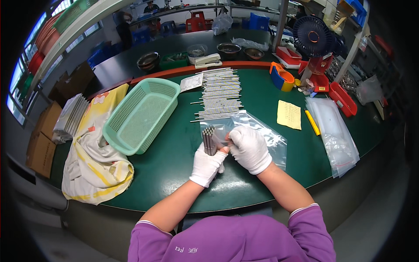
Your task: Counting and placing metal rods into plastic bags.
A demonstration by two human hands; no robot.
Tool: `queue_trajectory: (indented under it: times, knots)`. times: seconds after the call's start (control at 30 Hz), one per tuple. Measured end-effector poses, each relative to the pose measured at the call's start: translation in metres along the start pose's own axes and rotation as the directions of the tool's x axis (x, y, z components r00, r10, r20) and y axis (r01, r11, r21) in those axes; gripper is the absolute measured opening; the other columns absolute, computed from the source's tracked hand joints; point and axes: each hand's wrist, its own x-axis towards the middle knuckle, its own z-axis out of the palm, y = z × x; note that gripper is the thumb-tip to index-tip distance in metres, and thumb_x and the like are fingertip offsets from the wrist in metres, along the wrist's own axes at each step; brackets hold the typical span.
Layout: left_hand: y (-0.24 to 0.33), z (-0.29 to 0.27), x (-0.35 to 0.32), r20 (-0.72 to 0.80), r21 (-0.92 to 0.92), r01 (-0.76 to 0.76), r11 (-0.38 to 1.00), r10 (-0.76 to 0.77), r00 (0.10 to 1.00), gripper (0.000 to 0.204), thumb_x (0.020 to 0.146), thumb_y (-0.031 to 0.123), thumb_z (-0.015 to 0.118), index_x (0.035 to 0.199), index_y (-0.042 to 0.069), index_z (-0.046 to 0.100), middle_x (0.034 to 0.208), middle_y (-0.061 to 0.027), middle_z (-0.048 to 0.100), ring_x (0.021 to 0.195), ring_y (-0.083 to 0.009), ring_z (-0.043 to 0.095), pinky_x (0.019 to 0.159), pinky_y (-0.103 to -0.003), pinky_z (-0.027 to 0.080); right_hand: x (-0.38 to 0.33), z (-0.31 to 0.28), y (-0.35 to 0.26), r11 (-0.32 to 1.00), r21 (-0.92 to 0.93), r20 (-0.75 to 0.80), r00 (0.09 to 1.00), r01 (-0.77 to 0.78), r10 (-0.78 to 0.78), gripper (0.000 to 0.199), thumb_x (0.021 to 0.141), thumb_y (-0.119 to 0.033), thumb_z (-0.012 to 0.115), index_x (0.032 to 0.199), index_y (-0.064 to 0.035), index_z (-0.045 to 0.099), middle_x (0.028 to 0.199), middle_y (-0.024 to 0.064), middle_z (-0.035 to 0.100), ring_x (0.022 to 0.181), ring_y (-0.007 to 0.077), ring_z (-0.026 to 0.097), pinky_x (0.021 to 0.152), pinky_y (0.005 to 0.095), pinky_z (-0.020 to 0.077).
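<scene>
My left hand (206, 165), in a white glove with bare fingertips, is closed around a bundle of thin metal rods (209, 142) that stands nearly upright. Close beside it, my right hand (249, 148), gloved the same way, pinches the edge of a clear plastic bag (221, 132) next to the bundle. More clear bags (275, 142) lie flat on the green table under and beside my right hand. Beyond my hands, many loose metal rods (220, 94) lie side by side in a long row.
At the left are a mint-green plastic basket (152, 91) and a yellow-white cloth (98, 174). A yellow note (289, 115), a yellow cutter knife (312, 122) and a stack of plastic bags (334, 139) lie right. A tape dispenser (282, 77), red bins (342, 99) and a fan (313, 36) stand farther back.
</scene>
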Motion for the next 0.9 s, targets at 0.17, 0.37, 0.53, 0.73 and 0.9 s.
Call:
queue_trajectory:
  times: [0.17, 0.37, 0.53, 0.73, 0.9]
  knots:
    - [-0.004, -0.018, 0.009, -0.090, 0.269, -0.378, 0.886, 0.413, 0.906, 0.054, 0.075, -0.001, 0.072, 0.122, 0.003, 0.047, 0.066, 0.0005, 0.053, 0.047, -0.0051, 0.044, 0.043, -0.020, 0.038, 0.003, -0.008, -0.007, 0.963, -0.230, 0.035, 0.990, 0.140, -0.136, 0.013, 0.066, -0.012, 0.064, 0.077, -0.0109, 0.057, 0.072, 0.0050, 0.053, 0.067, 0.0261, 0.055, 0.057, 0.0377, 0.0460]
    - [-0.008, -0.017, 0.007, 0.130, 0.556, -0.507, 0.659, 0.534, 0.836, 0.023, 0.075, 0.012, 0.073, 0.094, 0.009, 0.061, 0.077, -0.0075, 0.066, 0.067, -0.0184, 0.065, 0.062, -0.026, 0.050, 0.004, -0.009, -0.004, 0.982, -0.125, 0.023, 0.990, 0.142, -0.140, 0.013, 0.065, -0.011, 0.062, 0.075, -0.0098, 0.055, 0.073, 0.0060, 0.054, 0.068, 0.0263, 0.056, 0.057, 0.0377, 0.0459]
    - [0.000, -0.018, 0.011, -0.006, 0.646, -0.502, 0.575, 0.661, 0.750, 0.011, 0.077, 0.008, 0.067, 0.081, 0.008, 0.057, 0.066, -0.0071, 0.060, 0.055, -0.0190, 0.058, 0.056, -0.029, 0.048, 0.004, -0.012, -0.008, 0.958, -0.242, -0.039, 0.985, 0.152, -0.166, 0.007, 0.069, -0.011, 0.058, 0.074, -0.0088, 0.053, 0.070, 0.0068, 0.054, 0.068, 0.0259, 0.056, 0.056, 0.0383, 0.0453]
    - [0.008, -0.045, 0.029, -0.234, 0.389, -0.388, 0.835, 0.497, 0.835, 0.014, 0.079, 0.005, 0.068, 0.084, 0.004, 0.056, 0.070, 0.0012, 0.057, 0.058, -0.0049, 0.052, 0.054, -0.022, 0.044, -0.007, -0.035, 0.002, 0.967, -0.256, -0.096, 0.994, 0.021, -0.047, 0.010, 0.068, -0.008, 0.062, 0.078, -0.0114, 0.060, 0.078, 0.0056, 0.057, 0.072, 0.0259, 0.056, 0.062, 0.0375, 0.0476]
    - [0.004, -0.009, -0.004, 0.136, 0.545, -0.612, 0.573, 0.660, 0.739, 0.040, 0.074, 0.015, 0.076, 0.108, 0.009, 0.058, 0.067, -0.0006, 0.061, 0.056, -0.0135, 0.058, 0.055, -0.026, 0.048, -0.011, -0.036, -0.010, 0.973, -0.164, -0.106, 0.984, -0.160, 0.144, 0.011, 0.069, -0.005, 0.062, 0.079, -0.0098, 0.061, 0.078, 0.0072, 0.057, 0.074, 0.0284, 0.057, 0.065, 0.0391, 0.0474]
